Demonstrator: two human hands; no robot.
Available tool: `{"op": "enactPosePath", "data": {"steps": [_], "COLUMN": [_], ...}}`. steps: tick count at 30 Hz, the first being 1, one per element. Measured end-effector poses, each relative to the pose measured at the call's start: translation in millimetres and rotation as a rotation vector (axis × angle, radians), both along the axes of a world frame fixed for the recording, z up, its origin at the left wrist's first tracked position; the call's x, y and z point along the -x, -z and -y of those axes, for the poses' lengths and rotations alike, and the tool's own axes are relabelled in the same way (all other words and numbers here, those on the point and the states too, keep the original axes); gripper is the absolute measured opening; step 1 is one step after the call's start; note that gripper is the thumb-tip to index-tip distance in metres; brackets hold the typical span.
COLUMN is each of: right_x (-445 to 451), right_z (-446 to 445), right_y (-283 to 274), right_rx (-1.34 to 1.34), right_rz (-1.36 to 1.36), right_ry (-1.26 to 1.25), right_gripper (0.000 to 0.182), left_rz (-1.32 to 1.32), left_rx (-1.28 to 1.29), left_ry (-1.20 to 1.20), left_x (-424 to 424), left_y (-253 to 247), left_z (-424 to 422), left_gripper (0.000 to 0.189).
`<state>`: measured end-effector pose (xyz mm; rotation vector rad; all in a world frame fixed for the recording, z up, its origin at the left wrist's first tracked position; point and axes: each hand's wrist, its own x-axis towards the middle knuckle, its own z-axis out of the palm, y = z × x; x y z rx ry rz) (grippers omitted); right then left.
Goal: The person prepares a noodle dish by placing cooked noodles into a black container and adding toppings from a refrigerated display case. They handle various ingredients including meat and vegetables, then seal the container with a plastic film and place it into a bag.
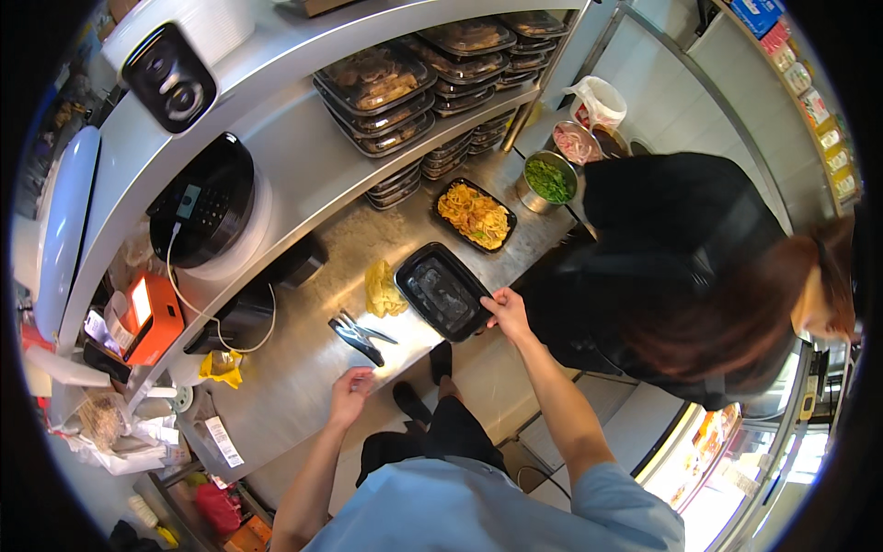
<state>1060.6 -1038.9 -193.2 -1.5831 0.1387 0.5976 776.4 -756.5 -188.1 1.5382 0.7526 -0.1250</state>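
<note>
My right hand [507, 314] grips the near right corner of a black plastic food tray [443, 291], which has nothing in it but some shine or moisture on its bottom. At the steel counter's front edge is my left hand [352, 393], its fingers loosely curled with nothing in them. Just beyond it lie black-handled tongs or scissors [360, 337]; which, I cannot tell. A crumpled yellow cloth or bag [384, 288] touches or nearly touches the tray's left side. Behind the tray stands a black container of noodles [476, 214].
A co-worker in black [676, 276] stands close on the right. Metal pots of chopped greens [548, 181] and sliced onion [576, 143] stand at the back right. The shelf [290, 145] above carries stacked lidded trays [376, 76] and a black cooker [200, 200]. An orange device [155, 321] is at left.
</note>
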Motion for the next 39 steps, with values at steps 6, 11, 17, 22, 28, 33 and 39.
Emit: {"op": "enactPosePath", "data": {"steps": [6,11,17,22,28,33,39], "right_x": [-80.2,-145.6,-183.4,-198.0,-159.4,-42.2,121.5], "right_z": [4.7,-5.2,-16.2,-11.5,-31.1,-141.6,-279.7], "right_y": [84.7,91.0,63.8,-1.9,-120.8,-128.3,-45.0], "right_rx": [0.654,0.083,0.073,0.231,0.261,0.159,0.164], "right_rz": [0.389,-0.081,-0.12,0.039,0.235,0.189,0.035], "right_ry": [0.104,0.387,0.333,0.245,-0.249,-0.683,-0.905], "right_gripper": [0.043,0.07,0.067,0.059,0.067,0.062,0.059], "left_rz": [0.088,0.098,-0.105,0.03,0.122,0.131,0.169], "left_rx": [-0.358,-0.479,0.008,0.209,0.371,0.5,0.507], "left_ry": [0.149,0.298,0.192,0.17,-0.147,-0.527,-0.795], "left_x": [-138.1,-375.3,-505.3,-454.9,-275.4,-66.6,138.6], "left_y": [-57.3,-20.8,33.4,9.2,-80.4,-89.4,-66.8], "left_z": [-22.2,-3.5,-3.7,-7.9,-5.8,-42.5,-101.9], "left_gripper": [0.024,0.06,0.067,0.073,0.055,0.057,0.051]}}
